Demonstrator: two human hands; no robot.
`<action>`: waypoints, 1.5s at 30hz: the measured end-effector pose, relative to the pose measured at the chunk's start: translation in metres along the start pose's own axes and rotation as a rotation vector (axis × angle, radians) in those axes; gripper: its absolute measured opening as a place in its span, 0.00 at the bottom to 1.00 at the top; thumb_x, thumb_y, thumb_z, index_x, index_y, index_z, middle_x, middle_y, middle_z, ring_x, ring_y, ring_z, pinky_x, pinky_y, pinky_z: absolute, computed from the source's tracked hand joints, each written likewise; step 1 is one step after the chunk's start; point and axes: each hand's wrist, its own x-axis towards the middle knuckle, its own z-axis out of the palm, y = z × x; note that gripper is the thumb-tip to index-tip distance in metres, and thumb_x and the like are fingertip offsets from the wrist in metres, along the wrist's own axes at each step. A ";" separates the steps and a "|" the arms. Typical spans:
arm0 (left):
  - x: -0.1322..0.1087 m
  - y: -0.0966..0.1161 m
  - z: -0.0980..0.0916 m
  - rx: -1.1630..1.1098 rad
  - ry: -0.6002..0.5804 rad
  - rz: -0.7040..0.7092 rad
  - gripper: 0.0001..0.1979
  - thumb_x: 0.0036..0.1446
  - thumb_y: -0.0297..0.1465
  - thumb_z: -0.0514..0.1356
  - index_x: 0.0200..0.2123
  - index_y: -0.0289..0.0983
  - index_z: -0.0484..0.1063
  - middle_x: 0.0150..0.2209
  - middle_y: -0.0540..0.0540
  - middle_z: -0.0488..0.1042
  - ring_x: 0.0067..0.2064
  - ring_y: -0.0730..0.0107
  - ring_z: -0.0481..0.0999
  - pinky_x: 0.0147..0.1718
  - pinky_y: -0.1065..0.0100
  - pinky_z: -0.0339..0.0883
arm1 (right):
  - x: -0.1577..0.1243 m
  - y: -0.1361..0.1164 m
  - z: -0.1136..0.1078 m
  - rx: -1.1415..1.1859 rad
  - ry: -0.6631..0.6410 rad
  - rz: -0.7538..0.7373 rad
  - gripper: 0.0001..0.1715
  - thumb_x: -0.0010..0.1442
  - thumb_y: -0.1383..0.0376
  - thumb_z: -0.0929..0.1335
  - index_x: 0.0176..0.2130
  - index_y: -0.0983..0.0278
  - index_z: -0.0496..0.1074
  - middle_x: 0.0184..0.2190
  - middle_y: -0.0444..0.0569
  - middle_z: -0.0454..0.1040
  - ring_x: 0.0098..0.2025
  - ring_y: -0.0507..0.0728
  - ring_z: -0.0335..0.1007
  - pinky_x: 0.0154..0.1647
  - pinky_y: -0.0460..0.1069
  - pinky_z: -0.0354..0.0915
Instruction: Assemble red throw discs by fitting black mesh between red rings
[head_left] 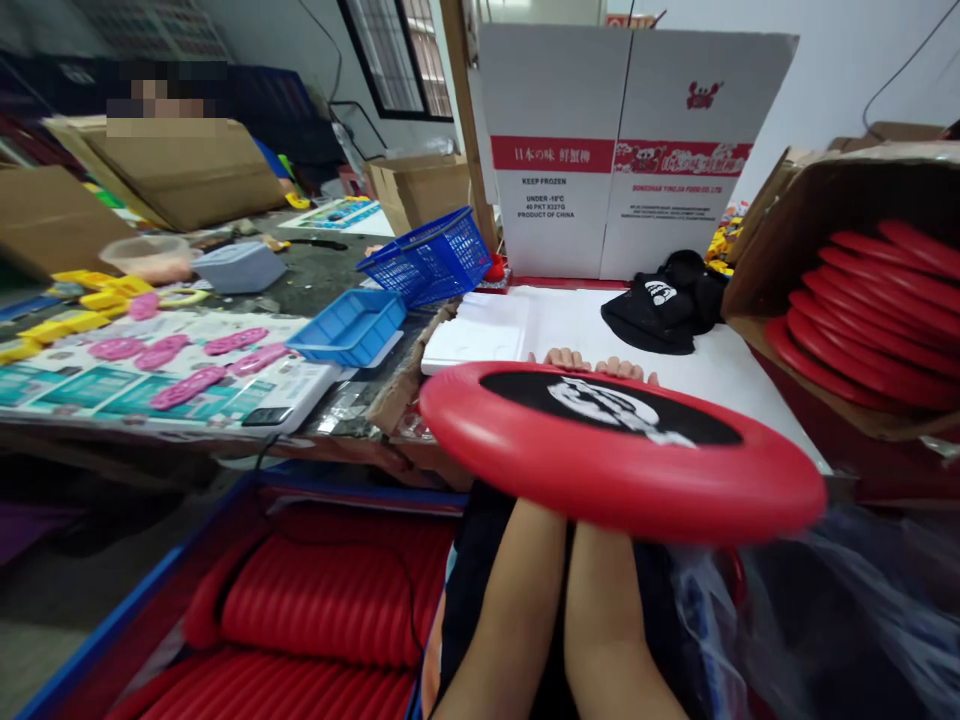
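Note:
A thick-rimmed red disc with a black centre and a white print is tilted in front of me over the table edge. My forearms run beneath it. At its far rim show the fingers of my left hand, curled over the edge. Close beside them, the fingers of my right hand grip the same rim. The disc hides both palms and thumbs. Just beyond my hands, a pile of black cloth pieces with white prints lies on the white tabletop.
Red rings fill a blue-edged bin at lower left. More red discs stack in a cardboard box at right. A white carton stands behind. Blue trays, pink pieces and a person behind cardboard are left.

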 end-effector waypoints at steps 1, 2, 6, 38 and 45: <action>-0.005 0.007 0.000 -0.012 0.005 -0.018 0.40 0.67 0.64 0.36 0.42 0.42 0.76 0.49 0.37 0.81 0.60 0.49 0.78 0.64 0.42 0.68 | 0.006 -0.010 -0.003 0.014 -0.014 -0.019 0.27 0.70 0.40 0.61 0.32 0.56 0.66 0.30 0.41 0.71 0.35 0.57 0.70 0.50 0.65 0.72; -0.009 0.016 -0.002 0.002 -0.011 -0.068 0.36 0.69 0.62 0.42 0.44 0.40 0.77 0.48 0.37 0.82 0.59 0.48 0.78 0.64 0.42 0.68 | 0.013 -0.021 -0.006 0.013 -0.037 -0.055 0.27 0.71 0.43 0.62 0.30 0.57 0.65 0.28 0.41 0.68 0.34 0.56 0.69 0.48 0.62 0.72; -0.025 0.055 -0.019 0.172 -0.169 -0.419 0.26 0.68 0.53 0.59 0.49 0.36 0.81 0.44 0.37 0.84 0.53 0.45 0.83 0.60 0.44 0.72 | 0.037 -0.067 -0.012 -0.141 -0.196 -0.268 0.34 0.74 0.43 0.58 0.23 0.58 0.60 0.19 0.39 0.55 0.23 0.54 0.56 0.32 0.54 0.66; -0.155 0.139 0.041 1.465 -0.319 0.684 0.35 0.57 0.52 0.73 0.63 0.45 0.74 0.54 0.40 0.83 0.54 0.47 0.84 0.56 0.52 0.78 | -0.053 -0.235 0.091 -1.671 -0.991 -0.222 0.30 0.66 0.67 0.73 0.65 0.51 0.74 0.52 0.49 0.84 0.50 0.64 0.84 0.51 0.57 0.81; -0.153 0.084 -0.047 0.558 0.605 0.795 0.46 0.65 0.68 0.45 0.65 0.40 0.74 0.68 0.35 0.72 0.70 0.45 0.71 0.71 0.42 0.60 | 0.005 -0.234 0.051 -1.271 -0.456 -0.023 0.18 0.66 0.56 0.74 0.54 0.55 0.82 0.45 0.51 0.85 0.45 0.63 0.84 0.47 0.59 0.82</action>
